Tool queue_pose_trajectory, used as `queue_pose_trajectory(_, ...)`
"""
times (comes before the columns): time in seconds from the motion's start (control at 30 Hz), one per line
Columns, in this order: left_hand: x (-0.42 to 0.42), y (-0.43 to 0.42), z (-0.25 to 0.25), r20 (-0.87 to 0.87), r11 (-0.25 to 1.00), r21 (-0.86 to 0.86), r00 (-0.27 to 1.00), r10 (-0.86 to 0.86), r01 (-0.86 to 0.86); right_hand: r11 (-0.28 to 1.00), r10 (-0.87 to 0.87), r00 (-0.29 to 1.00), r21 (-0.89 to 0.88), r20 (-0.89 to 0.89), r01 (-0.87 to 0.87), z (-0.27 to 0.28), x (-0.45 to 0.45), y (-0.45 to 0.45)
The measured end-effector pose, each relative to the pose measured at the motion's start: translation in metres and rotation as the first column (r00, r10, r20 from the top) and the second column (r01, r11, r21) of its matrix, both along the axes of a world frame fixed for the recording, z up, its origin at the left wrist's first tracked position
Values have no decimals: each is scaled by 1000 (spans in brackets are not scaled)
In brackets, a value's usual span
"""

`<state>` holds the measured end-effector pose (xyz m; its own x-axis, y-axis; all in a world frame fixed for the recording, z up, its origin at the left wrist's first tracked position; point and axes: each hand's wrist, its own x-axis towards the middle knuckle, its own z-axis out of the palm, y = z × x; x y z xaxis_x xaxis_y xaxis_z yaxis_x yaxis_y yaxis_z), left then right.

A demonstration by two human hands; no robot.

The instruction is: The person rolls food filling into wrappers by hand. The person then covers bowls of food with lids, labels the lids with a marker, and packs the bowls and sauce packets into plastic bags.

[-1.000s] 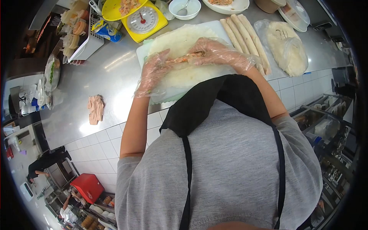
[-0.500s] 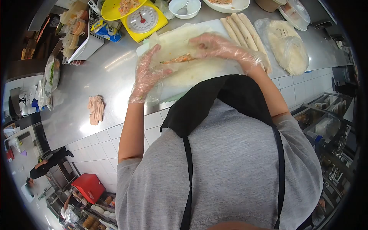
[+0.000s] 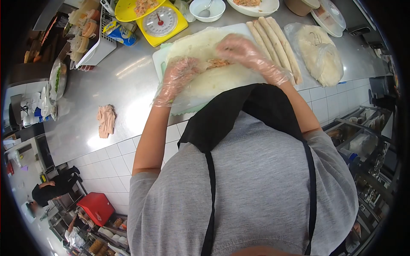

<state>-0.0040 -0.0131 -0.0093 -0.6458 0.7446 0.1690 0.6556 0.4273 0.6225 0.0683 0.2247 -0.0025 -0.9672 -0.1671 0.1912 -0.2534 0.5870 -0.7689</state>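
Holding left hand (image 3: pixel 180 74) and right hand (image 3: pixel 240 49) curled, cannot tell if gripping, either side of filling (image 3: pixel 218 63), upper centre; near rolls (image 3: pixel 274 46) upper right, scale (image 3: pixel 160 23) upper left.

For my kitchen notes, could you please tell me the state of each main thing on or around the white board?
Left grip: gloved, curled beside the visible filling; hold unclear.
Right grip: gloved, curled, blurred; hold unclear.
Filling: uncovered where visible.
Pale sheet: spread open.
Rolls: rolled up, side by side.
Pale round bundle: in clear plastic.
Scale: pan loaded.
Bowl: spoon inside.
Cloth: crumpled.
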Motion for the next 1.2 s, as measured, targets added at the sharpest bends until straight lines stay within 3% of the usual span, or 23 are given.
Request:
queue_pose_trajectory(0.03, 4, -4, 1, 0, 1000, 1, 1000, -1, 1, 987, -106, 994, -123, 17, 107, 0, 1, 6)
queue_pose_trajectory(0.07, 8, -8, 1, 162, 992, 57, 982, 98, -109, 946, -209, 977, -243, 47, 214, 0, 2, 12)
queue_pose_trajectory(0.1, 9, -11, 0, 324, 970, 94, 929, 182, -223, 961, -205, 978, -184, 43, 209, -1, 3, 18)
queue_pose_trajectory(0.13, 7, -15, -5, 324, 971, 93, 929, 179, -219, 959, -208, 977, -184, 44, 213, -3, 7, 21)
queue_pose_trajectory(0.2, 5, -22, -12, 363, 960, 67, 903, 230, -271, 992, -14, 996, 129, 83, 3, -4, 13, 22)
queue_pose_trajectory(0.33, 5, -23, -5, 373, 964, 58, 901, 221, -260, 995, -68, 987, 82, 144, 57, 7, 22, 13)
queue_pose_trajectory(0.4, 10, -14, 2, 380, 937, 237, 912, 154, -257, 988, -151, 979, 6, -139, 153, 10, 22, 8)
queue_pose_trajectory(0.43, 12, -7, 3, 383, 938, 236, 911, 151, -255, 988, -154, 979, 5, -135, 157, 8, 20, 6)
queue_pose_trajectory(0.5, 12, 13, 4, 234, 961, 231, 967, 100, -155, 940, -64, 975, 316, -213, 130, 0, 15, 2)
queue_pose_trajectory(0.63, 14, 38, -14, 219, 998, 55, 976, 9, -22, 958, -19, 999, 284, -27, 26, -9, 17, -9)
queue_pose_trajectory(0.7, 14, 38, -17, 280, 982, 190, 958, -58, 4, 974, -24, 999, 224, -27, 29, -1, 20, -9)
queue_pose_trajectory(0.77, 12, 37, -12, 227, 986, 159, 970, -87, 51, 986, -25, 999, 161, -33, 30, 2, 22, -14)
queue_pose_trajectory(0.83, 14, 38, -3, 174, 988, 126, 978, -115, 94, 993, -113, 983, 24, -147, 118, 2, 25, -20)
queue_pose_trajectory(0.9, 19, 39, 1, 122, 996, 92, 992, 11, -22, 992, -76, 988, 86, -133, 88, 1, 23, -17)
queue_pose_trajectory(1.0, 18, 41, 2, 190, 998, 20, 980, 56, -61, 981, -46, 992, 184, -116, 67, -4, 24, -9)
queue_pose_trajectory(1.13, 13, 35, -6, 368, 989, 141, 929, -18, -36, 965, -94, 995, 241, -30, 99, 6, 35, 3)
queue_pose_trajectory(1.2, 16, 36, -4, 39, 997, 75, 999, 12, -14, 963, -122, 986, 225, -113, 145, 0, 40, 10)
